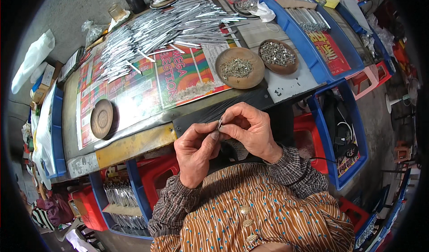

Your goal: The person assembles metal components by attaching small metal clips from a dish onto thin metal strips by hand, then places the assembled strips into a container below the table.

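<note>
We see the left hand and the right hand nearly touching, each with thumb and fingertips pinched together on one small slender metal piece. The piece is in the air just off the near edge of the table, above the lap; we cannot tell its exact shape behind the fingers.

On the table, right of centre and close to the near edge, we have a pale wooden plate with small brassy bits. Beside it, toward the right edge, a darker wooden bowl carries silvery bits. Near the left front corner sits a dark round dish. Toward the far edge, a heap of silvery metal strips spreads over a colourful printed sheet.
</note>
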Available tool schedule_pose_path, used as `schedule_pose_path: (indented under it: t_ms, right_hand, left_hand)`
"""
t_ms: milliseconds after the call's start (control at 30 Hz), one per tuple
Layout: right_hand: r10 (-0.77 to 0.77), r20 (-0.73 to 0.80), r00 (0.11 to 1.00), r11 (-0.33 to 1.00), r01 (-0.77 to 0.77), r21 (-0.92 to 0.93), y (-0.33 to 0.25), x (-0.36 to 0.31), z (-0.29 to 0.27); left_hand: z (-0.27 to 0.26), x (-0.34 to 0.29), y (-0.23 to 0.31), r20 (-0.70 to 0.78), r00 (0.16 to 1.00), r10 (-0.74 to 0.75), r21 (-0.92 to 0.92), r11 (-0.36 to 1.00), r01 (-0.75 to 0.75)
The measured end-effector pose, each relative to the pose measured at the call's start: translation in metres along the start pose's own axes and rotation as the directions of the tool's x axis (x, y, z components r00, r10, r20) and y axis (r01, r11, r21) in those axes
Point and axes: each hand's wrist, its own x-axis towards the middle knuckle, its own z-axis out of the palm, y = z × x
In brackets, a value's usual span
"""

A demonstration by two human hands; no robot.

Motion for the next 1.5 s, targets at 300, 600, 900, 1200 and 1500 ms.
schedule_pose_path:
  t_ms: [300,600,900,1200,1500]
  right_hand:
    - [-0.296,0.199,0.934,0.730,0.356,-0.583,-0.009,0.009,-0.015]
    - [-0.394,0.350,0.850,0.498,0.517,-0.696,-0.016,0.016,-0.017]
    - [-0.443,0.247,0.862,0.566,0.483,-0.668,0.002,0.008,0.000]
    - [-0.546,0.308,0.779,0.379,0.558,-0.739,0.015,0.007,-0.002]
    - [-0.532,0.299,0.792,0.392,0.544,-0.742,0.021,0.013,-0.004]
  left_hand:
    - [-0.007,-0.002,0.002,-0.002,0.999,-0.040,0.052,0.998,0.040]
    - [-0.014,0.006,0.003,0.231,0.921,0.315,0.616,0.685,-0.389]
    - [-0.010,-0.002,-0.005,-0.031,0.993,0.110,0.281,0.955,-0.097]
    - [-0.007,-0.001,-0.008,-0.064,0.994,0.084,0.195,0.978,-0.070]
    - [-0.004,0.002,-0.011,-0.069,0.994,0.080,0.149,0.986,-0.069]
